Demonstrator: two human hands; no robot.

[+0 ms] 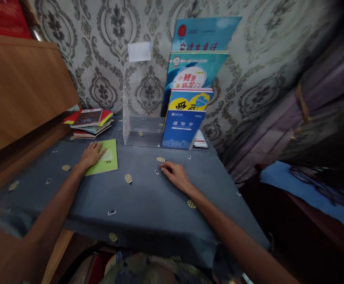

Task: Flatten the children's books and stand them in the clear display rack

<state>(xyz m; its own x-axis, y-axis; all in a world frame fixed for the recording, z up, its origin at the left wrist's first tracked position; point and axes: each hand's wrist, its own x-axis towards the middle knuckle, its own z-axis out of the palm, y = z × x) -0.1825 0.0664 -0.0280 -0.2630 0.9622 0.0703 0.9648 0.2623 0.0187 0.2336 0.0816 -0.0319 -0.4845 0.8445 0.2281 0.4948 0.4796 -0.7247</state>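
Observation:
My left hand (pixel 92 154) lies flat with its fingers stretched out on a lime-green booklet (pixel 111 163), which has a pale label on its cover. Part of the booklet is hidden beneath that hand. On the tablecloth to the right rests my right hand (pixel 176 176), its fingers curled in and the thumb near them, with nothing visible in it. Beyond it, a clear acrylic stand (pixel 126 114) holds a column of books on its right side, with a blue booklet (pixel 182 130) at the front. The left side of the stand holds no books.
A loose stack of books (pixel 93 122) lies at the back left, beside a wooden panel (pixel 27 86). A small white triangular object (pixel 200 140), blurred out, stands right of the stand. Patterned wallpaper backs the blue tablecloth (pixel 148 205). A curtain (pixel 272 114) hangs at the right.

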